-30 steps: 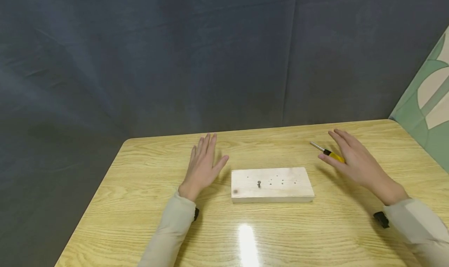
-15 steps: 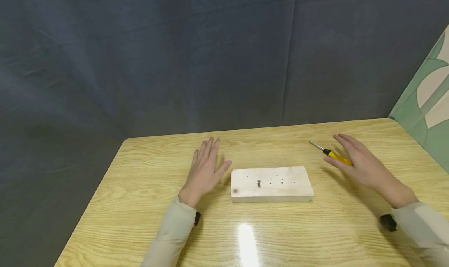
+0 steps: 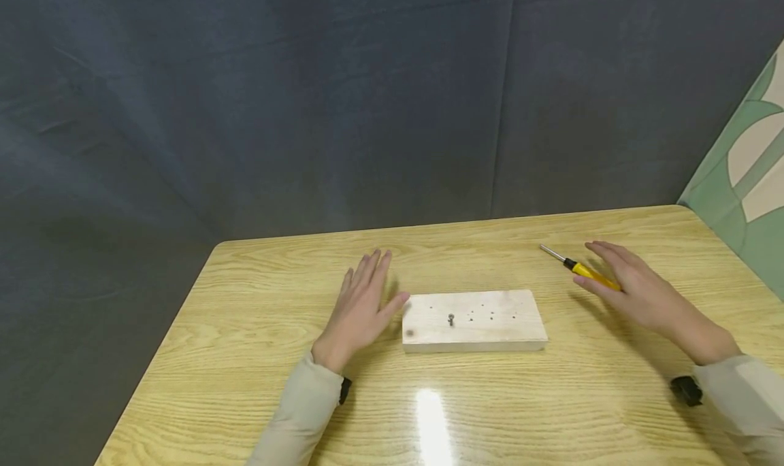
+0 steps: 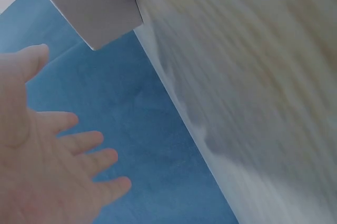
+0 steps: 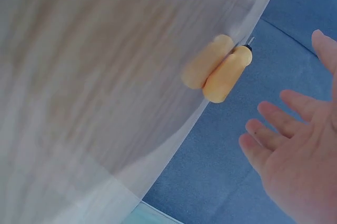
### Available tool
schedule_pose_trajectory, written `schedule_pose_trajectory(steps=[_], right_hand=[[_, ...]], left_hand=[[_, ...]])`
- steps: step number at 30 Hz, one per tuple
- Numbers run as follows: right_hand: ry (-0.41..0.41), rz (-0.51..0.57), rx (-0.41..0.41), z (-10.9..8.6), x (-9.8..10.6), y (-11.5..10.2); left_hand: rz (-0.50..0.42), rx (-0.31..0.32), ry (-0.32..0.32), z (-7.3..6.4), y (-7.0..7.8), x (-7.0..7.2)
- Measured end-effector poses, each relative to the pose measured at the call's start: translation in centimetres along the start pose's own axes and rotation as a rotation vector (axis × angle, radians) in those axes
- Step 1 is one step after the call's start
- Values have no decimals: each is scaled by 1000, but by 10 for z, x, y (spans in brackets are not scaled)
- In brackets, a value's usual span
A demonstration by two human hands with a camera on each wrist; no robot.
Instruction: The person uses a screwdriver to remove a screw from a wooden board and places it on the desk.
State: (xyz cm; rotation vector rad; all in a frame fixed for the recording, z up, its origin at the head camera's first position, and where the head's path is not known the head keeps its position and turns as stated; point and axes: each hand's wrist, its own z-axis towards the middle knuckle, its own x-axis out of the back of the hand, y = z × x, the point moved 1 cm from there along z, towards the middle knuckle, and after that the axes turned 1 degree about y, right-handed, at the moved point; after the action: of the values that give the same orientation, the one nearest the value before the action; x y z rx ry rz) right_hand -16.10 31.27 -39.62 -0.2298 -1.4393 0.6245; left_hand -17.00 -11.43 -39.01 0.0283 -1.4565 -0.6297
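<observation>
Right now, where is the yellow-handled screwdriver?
In the head view, the yellow-handled screwdriver lies at right on the table, beside the right hand, farther back than the wooden block.

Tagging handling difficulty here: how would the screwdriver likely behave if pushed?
The screwdriver may swivel or roll, since its handle looks rounded and thicker than the thin shaft. It should stay stiff, as the shaft looks straight and metallic.
</observation>
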Motion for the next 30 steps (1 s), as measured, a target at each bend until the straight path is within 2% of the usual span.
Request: schedule_pose_trajectory(steps=[17, 30], right_hand=[[-36, -21, 30, -2, 0, 10], [-52, -102, 83, -1, -4, 12]], left_hand=[[-15, -64, -79, -15, 7, -4], [-56, -95, -123, -24, 7, -4]])
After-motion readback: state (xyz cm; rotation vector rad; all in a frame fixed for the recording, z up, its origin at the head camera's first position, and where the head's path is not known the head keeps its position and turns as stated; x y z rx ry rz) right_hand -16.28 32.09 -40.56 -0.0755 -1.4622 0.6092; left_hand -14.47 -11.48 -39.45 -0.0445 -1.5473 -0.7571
